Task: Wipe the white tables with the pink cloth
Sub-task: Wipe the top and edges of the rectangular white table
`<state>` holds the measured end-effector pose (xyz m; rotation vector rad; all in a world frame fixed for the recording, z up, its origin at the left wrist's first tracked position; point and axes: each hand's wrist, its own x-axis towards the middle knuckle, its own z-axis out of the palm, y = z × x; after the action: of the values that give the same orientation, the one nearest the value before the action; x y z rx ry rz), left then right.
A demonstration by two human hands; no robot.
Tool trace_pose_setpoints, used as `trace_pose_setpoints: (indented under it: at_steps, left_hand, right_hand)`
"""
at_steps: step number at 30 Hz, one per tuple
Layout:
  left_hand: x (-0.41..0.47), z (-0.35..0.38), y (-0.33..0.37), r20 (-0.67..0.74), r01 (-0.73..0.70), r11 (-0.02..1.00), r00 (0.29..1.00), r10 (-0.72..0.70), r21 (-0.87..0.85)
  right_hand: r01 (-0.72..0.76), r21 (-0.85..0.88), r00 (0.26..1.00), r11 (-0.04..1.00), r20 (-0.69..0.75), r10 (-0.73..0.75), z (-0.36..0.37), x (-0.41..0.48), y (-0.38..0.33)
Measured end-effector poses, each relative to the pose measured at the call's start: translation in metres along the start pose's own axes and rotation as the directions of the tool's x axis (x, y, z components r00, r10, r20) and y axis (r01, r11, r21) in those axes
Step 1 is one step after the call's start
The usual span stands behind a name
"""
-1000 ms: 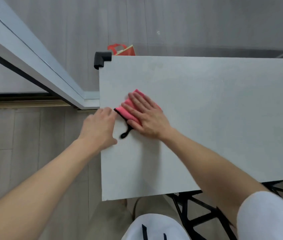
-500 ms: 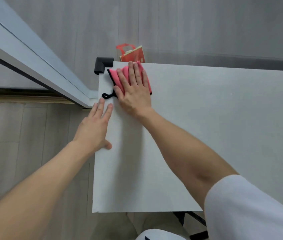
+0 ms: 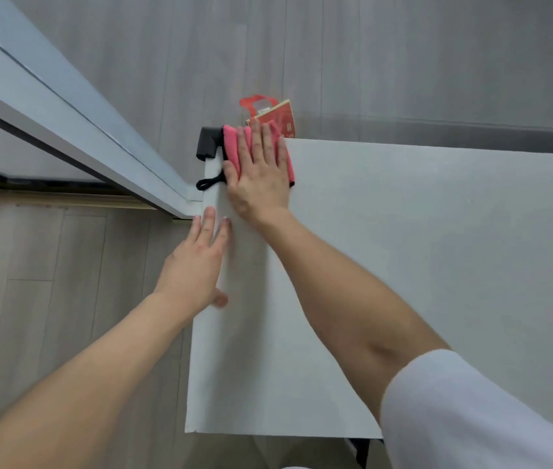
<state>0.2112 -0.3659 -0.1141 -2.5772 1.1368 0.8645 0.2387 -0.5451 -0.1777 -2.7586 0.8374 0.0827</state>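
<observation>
The right hand, fingers straight, presses the pink cloth on the far-left corner of the white bench (left hand flat at its edge), whose wide remainder probably awaits wiping.

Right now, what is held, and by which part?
Nothing is gripped: the right hand presses flat on the middle of the pink cloth; the left hand rests on the table edge.

Your pink cloth lies folded and flat on the far left corner of the white table. It is edged in black, and its black hanging loop trails toward the table's left edge. Your right hand covers most of it, fingers straight. The tabletop is plain and matte.
</observation>
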Motion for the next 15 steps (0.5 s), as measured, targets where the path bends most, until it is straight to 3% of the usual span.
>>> trace_pose_setpoints:
  at_steps: [2, 4, 6, 7, 9, 11, 12, 13, 15]
  left_hand:
    - [0.001, 0.000, -0.001, -0.002, -0.009, 1.000, 1.000, 0.009, 0.004]
    - [-0.001, -0.002, -0.002, 0.009, -0.018, 1.000, 1.000, 0.018, 0.012]
    - [-0.002, -0.004, -0.002, 0.008, -0.023, 1.000, 1.000, 0.023, 0.007]
    - [-0.003, -0.004, -0.002, 0.004, -0.028, 1.000, 1.000, 0.028, 0.001]
    - [-0.003, -0.005, -0.003, -0.003, -0.035, 0.999, 0.999, 0.035, 0.008]
    - [-0.002, -0.005, -0.002, -0.004, -0.039, 0.999, 0.999, 0.039, 0.022]
    - [-0.001, -0.005, -0.002, -0.004, -0.037, 0.999, 0.999, 0.037, 0.023]
    - [0.000, -0.004, -0.003, -0.004, -0.038, 0.999, 0.999, 0.038, 0.023]
    - [0.000, -0.002, -0.006, -0.009, -0.047, 0.999, 0.999, 0.047, 0.003]
  right_hand:
    - [0.151, -0.015, 0.988, 0.988, 0.032, -0.151, -0.004, 0.003, 0.005]
    - [0.141, -0.036, 0.988, 0.989, -0.053, -0.143, -0.008, -0.002, 0.062]
    - [-0.086, -0.060, 0.982, 0.994, -0.176, 0.074, -0.021, -0.017, 0.137]
    - [-0.236, -0.040, 0.959, 0.971, -0.169, 0.226, -0.029, -0.027, 0.169]
    - [-0.511, 0.005, 0.853, 0.859, -0.118, 0.508, -0.039, -0.041, 0.191]
    - [-0.656, 0.069, 0.741, 0.751, -0.129, 0.659, -0.035, -0.037, 0.154]
    - [-0.650, 0.073, 0.744, 0.757, -0.141, 0.653, -0.030, -0.030, 0.120]
    - [-0.571, 0.059, 0.808, 0.819, -0.139, 0.573, -0.020, -0.020, 0.083]
    - [-0.261, 0.034, 0.962, 0.965, -0.077, 0.263, -0.002, -0.004, 0.008]
